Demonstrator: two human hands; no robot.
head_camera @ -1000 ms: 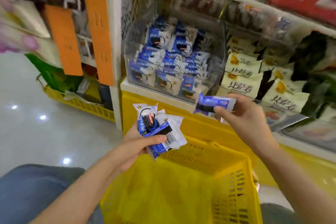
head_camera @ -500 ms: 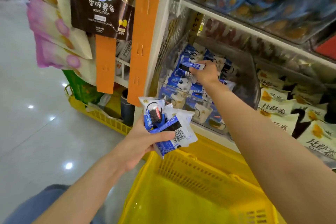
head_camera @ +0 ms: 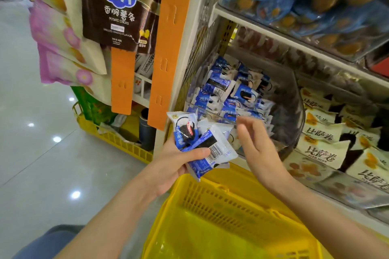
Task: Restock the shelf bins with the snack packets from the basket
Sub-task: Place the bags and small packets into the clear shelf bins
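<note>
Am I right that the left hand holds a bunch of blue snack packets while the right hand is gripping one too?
Not quite. In the head view the right hand is empty, fingers spread, beside the clear bin. The left hand does hold the blue snack packets.

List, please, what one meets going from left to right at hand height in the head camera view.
Yellow crate → left hand holding blue snack packets → empty right hand → white packets in the neighbouring bin.
</note>
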